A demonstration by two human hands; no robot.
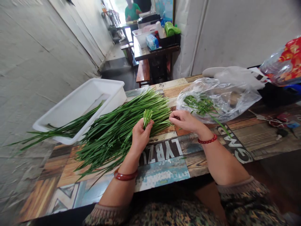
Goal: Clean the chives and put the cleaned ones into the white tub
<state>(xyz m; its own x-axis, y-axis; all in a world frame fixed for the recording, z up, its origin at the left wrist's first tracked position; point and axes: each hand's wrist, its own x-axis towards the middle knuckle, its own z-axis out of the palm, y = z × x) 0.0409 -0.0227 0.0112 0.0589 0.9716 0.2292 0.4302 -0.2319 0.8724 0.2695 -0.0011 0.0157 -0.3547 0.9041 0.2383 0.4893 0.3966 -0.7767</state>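
Note:
A small bunch of garlic chives is wrapped in the fingers of my left hand, with the pale cut ends pointing up. Under and behind that hand spreads a large pile of garlic chives, leaves to the left and stem ends to the right. My right hand hovers just right of the stem ends, fingers curled into a pinch; whatever is between them, if anything, cannot be made out. Beyond it lies a clear plastic bag with green trimmings in it.
A white plastic tub stands at the left, some chives hanging over its rim. On the right of the patterned table are cables and a red package. Farther back, a person in green is behind another table.

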